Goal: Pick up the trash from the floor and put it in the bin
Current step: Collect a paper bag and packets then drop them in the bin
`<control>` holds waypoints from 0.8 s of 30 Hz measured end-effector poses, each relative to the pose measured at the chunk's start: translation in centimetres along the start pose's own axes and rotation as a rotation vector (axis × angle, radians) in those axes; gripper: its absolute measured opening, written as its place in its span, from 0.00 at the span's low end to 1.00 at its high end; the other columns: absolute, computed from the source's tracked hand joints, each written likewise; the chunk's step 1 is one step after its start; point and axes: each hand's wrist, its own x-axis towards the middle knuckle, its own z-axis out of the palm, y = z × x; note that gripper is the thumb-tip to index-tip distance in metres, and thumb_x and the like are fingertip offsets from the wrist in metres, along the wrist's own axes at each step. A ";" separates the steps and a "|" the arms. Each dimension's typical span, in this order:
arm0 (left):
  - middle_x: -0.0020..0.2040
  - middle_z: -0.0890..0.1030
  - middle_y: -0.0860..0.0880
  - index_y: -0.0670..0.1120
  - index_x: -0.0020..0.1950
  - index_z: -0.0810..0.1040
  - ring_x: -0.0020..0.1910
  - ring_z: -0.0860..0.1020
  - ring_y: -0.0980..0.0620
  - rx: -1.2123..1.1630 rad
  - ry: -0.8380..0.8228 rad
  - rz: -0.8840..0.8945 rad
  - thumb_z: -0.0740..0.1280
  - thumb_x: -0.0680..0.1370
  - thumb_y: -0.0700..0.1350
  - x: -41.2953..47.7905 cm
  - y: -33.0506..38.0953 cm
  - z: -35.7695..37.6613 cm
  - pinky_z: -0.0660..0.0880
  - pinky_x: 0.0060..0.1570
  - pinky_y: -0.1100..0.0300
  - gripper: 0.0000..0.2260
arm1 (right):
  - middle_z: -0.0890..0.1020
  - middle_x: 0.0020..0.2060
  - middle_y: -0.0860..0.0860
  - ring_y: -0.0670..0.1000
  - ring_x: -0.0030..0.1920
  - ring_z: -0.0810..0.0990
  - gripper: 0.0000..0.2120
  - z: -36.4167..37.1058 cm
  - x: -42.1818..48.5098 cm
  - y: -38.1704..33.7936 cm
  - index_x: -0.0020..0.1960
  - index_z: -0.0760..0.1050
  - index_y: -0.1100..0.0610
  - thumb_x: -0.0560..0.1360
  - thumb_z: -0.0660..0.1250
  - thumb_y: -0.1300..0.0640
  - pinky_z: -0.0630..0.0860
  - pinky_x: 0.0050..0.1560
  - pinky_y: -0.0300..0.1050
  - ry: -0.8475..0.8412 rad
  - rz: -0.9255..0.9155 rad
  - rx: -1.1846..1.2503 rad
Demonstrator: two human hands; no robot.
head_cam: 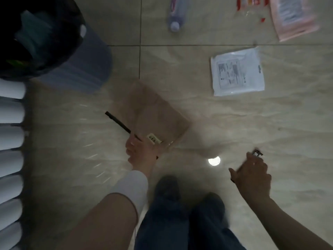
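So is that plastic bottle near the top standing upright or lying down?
Lying down. The plastic bottle rests on its side on the floor tiles, its length stretched across them, cap end pointing toward the camera. Contents: cannot tell, too blurred.

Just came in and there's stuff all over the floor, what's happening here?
A person is collecting litter from the tiled floor. The left hand grips a brown paper bag and a thin black stick. The right hand reaches down to a small dark item at its fingertips. The bin, lined with a black bag, stands at upper left. A white mailer, a pink packet, a red wrapper and a bottle lie on the floor.
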 end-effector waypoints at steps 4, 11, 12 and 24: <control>0.73 0.59 0.39 0.47 0.76 0.44 0.72 0.61 0.40 -0.391 0.089 -0.338 0.74 0.68 0.52 6.7 -1.2 3.5 0.60 0.71 0.46 0.48 | 0.67 0.62 0.68 0.67 0.63 0.66 0.38 5.4 4.5 0.6 0.67 0.63 0.67 0.68 0.73 0.46 0.71 0.57 0.63 0.060 0.387 0.388; 0.68 0.70 0.41 0.44 0.70 0.58 0.65 0.71 0.41 -0.402 0.265 -0.359 0.76 0.61 0.59 14.4 -1.6 5.5 0.69 0.65 0.47 0.46 | 0.66 0.67 0.67 0.64 0.69 0.64 0.38 10.0 10.3 1.1 0.67 0.59 0.70 0.70 0.71 0.49 0.61 0.67 0.54 0.170 0.881 0.871; 0.67 0.72 0.41 0.43 0.69 0.61 0.64 0.73 0.42 -0.428 0.258 -0.329 0.77 0.61 0.57 14.9 -1.6 5.7 0.70 0.65 0.48 0.44 | 0.69 0.66 0.67 0.64 0.68 0.67 0.34 10.4 10.7 1.0 0.67 0.61 0.69 0.72 0.70 0.50 0.63 0.66 0.55 0.186 0.893 0.909; 0.57 0.80 0.41 0.37 0.59 0.76 0.55 0.79 0.43 -0.802 0.001 -0.067 0.73 0.69 0.37 5.5 1.8 3.0 0.75 0.61 0.47 0.19 | 0.82 0.40 0.61 0.60 0.43 0.80 0.15 1.7 6.9 -0.4 0.47 0.81 0.63 0.70 0.71 0.50 0.77 0.50 0.55 0.008 0.467 1.089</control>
